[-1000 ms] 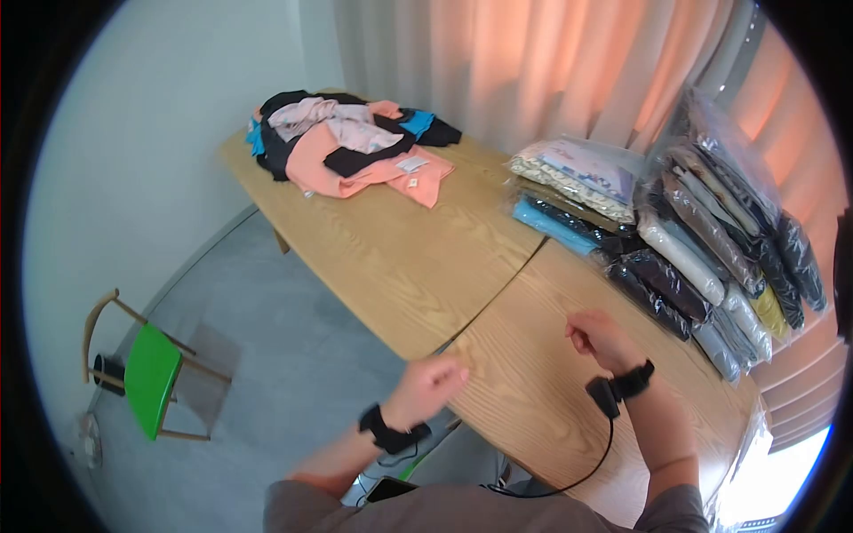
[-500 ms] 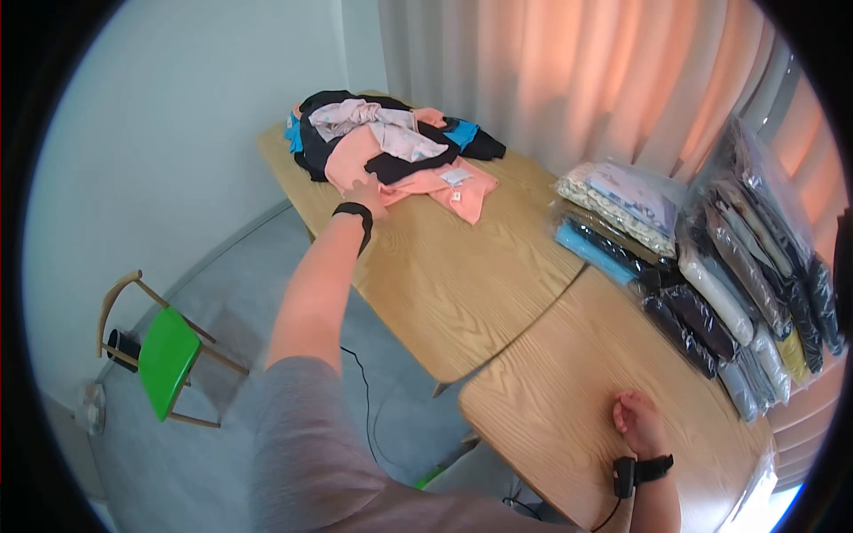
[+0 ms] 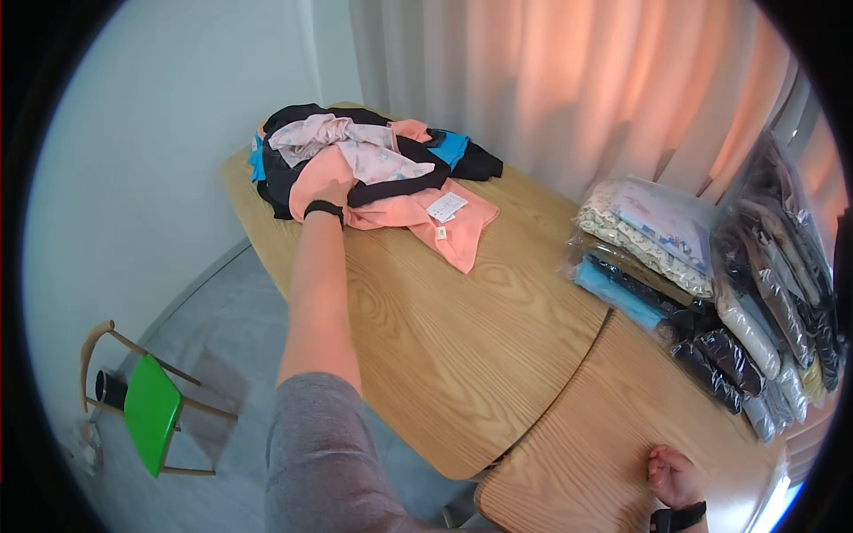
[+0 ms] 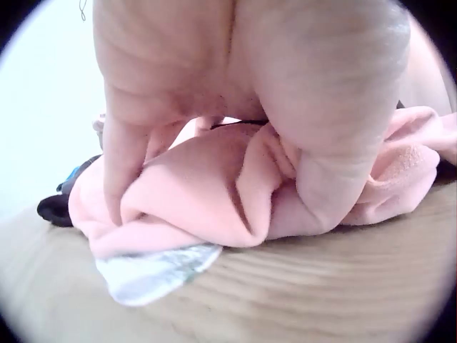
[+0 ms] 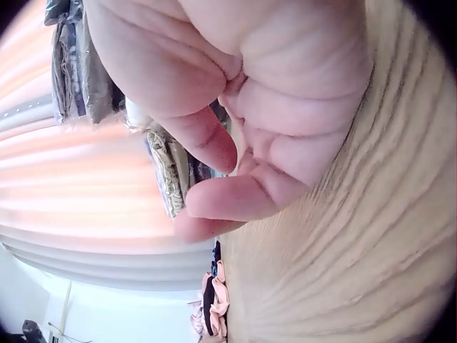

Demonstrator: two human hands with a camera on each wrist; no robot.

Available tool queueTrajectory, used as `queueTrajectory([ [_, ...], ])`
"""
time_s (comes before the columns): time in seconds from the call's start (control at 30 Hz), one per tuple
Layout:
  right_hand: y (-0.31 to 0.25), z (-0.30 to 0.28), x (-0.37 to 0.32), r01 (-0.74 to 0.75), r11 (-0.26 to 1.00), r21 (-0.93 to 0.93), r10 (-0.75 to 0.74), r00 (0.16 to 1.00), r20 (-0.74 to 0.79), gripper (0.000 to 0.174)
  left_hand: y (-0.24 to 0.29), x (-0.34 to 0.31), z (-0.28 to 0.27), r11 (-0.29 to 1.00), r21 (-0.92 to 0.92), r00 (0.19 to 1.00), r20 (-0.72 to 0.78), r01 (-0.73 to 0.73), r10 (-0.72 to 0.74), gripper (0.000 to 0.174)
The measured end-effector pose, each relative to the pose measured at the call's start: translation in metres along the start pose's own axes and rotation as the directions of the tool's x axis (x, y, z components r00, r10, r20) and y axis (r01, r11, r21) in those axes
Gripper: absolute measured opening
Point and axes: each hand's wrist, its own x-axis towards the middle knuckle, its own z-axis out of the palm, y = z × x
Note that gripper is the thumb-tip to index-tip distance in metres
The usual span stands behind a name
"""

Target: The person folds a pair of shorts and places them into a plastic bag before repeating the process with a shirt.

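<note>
My left hand reaches to the far end of the table and grips a salmon-pink garment with white tags, part of a clothes pile. In the left wrist view, thumb and fingers of the left hand bunch the pink cloth just above the wood. Over it in the head view lie a pale patterned garment and black cloth. My right hand rests at the near right of the table, loosely curled; the right wrist view shows nothing held in this hand.
Clear-bagged folded clothes stand in stacks along the table's right side, before a curtain. A seam crosses the tabletop. A green-seated chair stands on the floor at left.
My left hand has moved from the near table edge to the pile and taken hold of the pink garment. The head view has shifted; the right hand now appears lower right.
</note>
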Motion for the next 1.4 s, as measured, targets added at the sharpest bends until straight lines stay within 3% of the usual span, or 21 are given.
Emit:
queueTrajectory([
  [0.2, 0.006, 0.004, -0.001, 0.018, 0.997, 0.075, -0.016, 1.0, -0.02, 0.02, -0.01, 0.064, 0.015, 0.998, 0.003, 0.977, -0.205, -0.059, 0.058, 0.081],
  [0.3, 0.006, 0.004, 0.003, 0.026, 0.998, 0.06, -0.027, 0.999, 0.02, 0.021, -0.021, 0.053, 0.029, 0.999, 0.006, 0.955, -0.295, -0.044, 0.044, 0.079],
  [0.33, 0.007, 0.005, 0.003, 0.029, 0.998, 0.052, -0.031, 0.999, 0.029, 0.021, -0.016, 0.022, 0.005, 0.999, 0.015, 0.955, -0.295, -0.038, 0.041, 0.079],
  [0.43, 0.008, 0.006, 0.004, 0.057, 0.998, -0.006, -0.057, 0.997, 0.052, 0.021, 0.043, -0.109, -0.062, 0.961, -0.243, 0.941, -0.276, 0.13, -0.197, 0.049],
  [0.47, 0.007, 0.006, 0.005, 0.053, 0.998, -0.02, -0.051, 0.997, 0.064, 0.021, 0.004, -0.026, 0.018, 0.951, -0.123, 0.919, -0.32, -0.283, 0.232, 0.052],
  [0.5, 0.007, 0.006, 0.006, 0.047, 0.999, -0.021, -0.046, 0.997, 0.062, 0.021, 0.009, -0.046, 0.01, 0.952, -0.124, 0.921, -0.314, -0.281, 0.231, 0.052],
  [0.57, 0.008, 0.005, 0.006, 0.086, 0.995, -0.049, -0.081, 0.992, 0.097, 0.022, 0.033, -0.109, -0.019, 0.913, 0.03, 0.912, -0.05, -0.407, 0.408, 0.042],
  [0.7, 0.009, 0.001, 0.01, 0.092, 0.992, -0.084, -0.077, 0.982, 0.17, 0.022, 0.051, -0.192, -0.029, 0.86, 0.006, 0.853, -0.125, -0.511, 0.507, 0.04],
  [0.8, 0.009, 0.0, 0.011, 0.109, 0.992, -0.068, -0.096, 0.981, 0.165, 0.022, 0.058, -0.236, -0.033, 0.889, -0.024, 0.889, -0.009, -0.457, 0.457, 0.059],
  [0.87, 0.014, -0.011, 0.023, 0.176, 0.981, -0.078, -0.146, 0.944, 0.294, 0.021, 0.058, -0.284, -0.068, 0.92, -0.092, 0.908, 0.146, -0.382, 0.392, 0.077],
  [0.9, 0.013, -0.009, 0.02, 0.167, 0.983, -0.077, -0.14, 0.95, 0.28, 0.021, 0.052, -0.269, -0.067, 0.916, -0.096, 0.902, 0.159, -0.389, 0.4, 0.077],
  [0.97, 0.011, -0.006, 0.017, 0.139, 0.988, -0.064, -0.117, 0.956, 0.267, 0.02, 0.035, -0.233, -0.057, 0.722, -0.54, 0.802, 0.134, -0.433, 0.582, 0.076],
  [1.0, 0.012, -0.007, 0.017, 0.148, 0.987, -0.057, -0.128, 0.956, 0.265, 0.02, 0.05, -0.281, -0.104, 0.595, -0.75, 0.83, 0.111, -0.291, 0.546, 0.07],
  [1.03, 0.014, -0.008, 0.019, 0.149, 0.988, -0.051, -0.13, 0.953, 0.272, 0.019, 0.053, -0.275, -0.101, 0.594, -0.745, 0.826, 0.105, -0.303, 0.553, 0.07],
  [1.1, 0.016, -0.016, 0.024, 0.185, 0.982, -0.038, -0.164, 0.936, 0.311, 0.019, 0.062, -0.253, -0.077, 0.289, -0.932, 0.96, -0.15, -0.218, 0.238, 0.054],
  [1.13, 0.016, -0.014, 0.021, 0.196, 0.979, -0.049, -0.173, 0.938, 0.301, 0.018, 0.07, -0.242, -0.064, 0.05, -0.939, 0.927, -0.325, -0.34, 0.188, 0.032],
  [1.17, 0.017, -0.012, 0.02, 0.207, 0.977, -0.059, -0.181, 0.94, 0.289, 0.018, 0.069, -0.23, -0.069, 0.28, -0.955, 0.991, -0.071, -0.099, 0.109, 0.015],
  [1.23, 0.018, -0.012, 0.02, 0.227, 0.973, -0.049, -0.205, 0.94, 0.271, 0.017, 0.076, -0.211, -0.054, 0.164, -0.986, 1.0, 0.0, 0.001, -0.005, 0.01],
  [1.27, 0.02, -0.014, 0.019, 0.224, 0.973, -0.053, -0.204, 0.945, 0.257, 0.017, 0.081, -0.202, -0.05, 0.167, -0.986, 1.0, -0.005, -0.007, 0.009, 0.01],
  [1.37, 0.02, -0.017, 0.021, 0.211, 0.977, -0.035, -0.196, 0.946, 0.258, 0.017, 0.098, -0.187, -0.054, -0.286, -0.955, 0.977, -0.135, -0.084, 0.166, 0.021],
  [1.4, 0.02, -0.018, 0.021, 0.213, 0.977, -0.031, -0.198, 0.946, 0.258, 0.017, 0.109, -0.191, -0.064, -0.317, -0.935, 0.957, -0.223, -0.157, 0.185, 0.033],
])
